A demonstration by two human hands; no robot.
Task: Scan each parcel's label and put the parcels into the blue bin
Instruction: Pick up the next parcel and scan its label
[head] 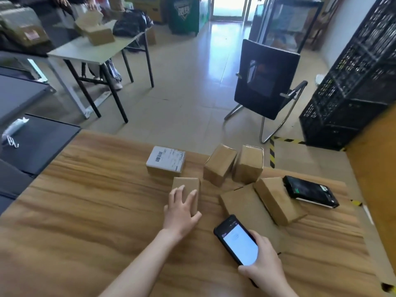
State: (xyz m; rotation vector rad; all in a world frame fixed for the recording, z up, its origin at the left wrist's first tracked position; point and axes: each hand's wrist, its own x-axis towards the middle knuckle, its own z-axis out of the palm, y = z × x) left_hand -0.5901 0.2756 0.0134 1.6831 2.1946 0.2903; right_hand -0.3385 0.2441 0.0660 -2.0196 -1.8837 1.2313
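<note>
Looking down on a wooden table (85,200). Six cardboard parcels in a loose cluster, mid-table and right of centre.

Nearest parcel (188,184): small, brown, long axis running near to far, no label showing on top. Covered at its near end by the left hand (182,207), with fingers spread and fairly straight across the top and thumb along the right side. Touching only, not clamped round it.

Just beyond, at far left of the cluster: labelled parcel (166,160), white label and barcode facing up. Further right, at the far edge: tilted parcel (219,166) and upright parcel (248,163), side by side. Nearer and right: flat parcel (242,204), with a long parcel (276,200) lying against its right side. Black device (310,191) just beside that one, at far right.

Right hand (263,273) wrapped round the near end of a scanner (237,243), lit screen up, far end aimed far-left toward the nearest parcel. Scanner near and to the right of that parcel, apart from it.

Judgement: label probably on a hidden face, so calls for closing the left hand on the parcel and rolling it rightward, toward the scanner. Left hand plainly the nearer one, and the narrow width should suit a one-handed hold.

Blue bin not in view; cannot tell which way the drop goes.
</note>
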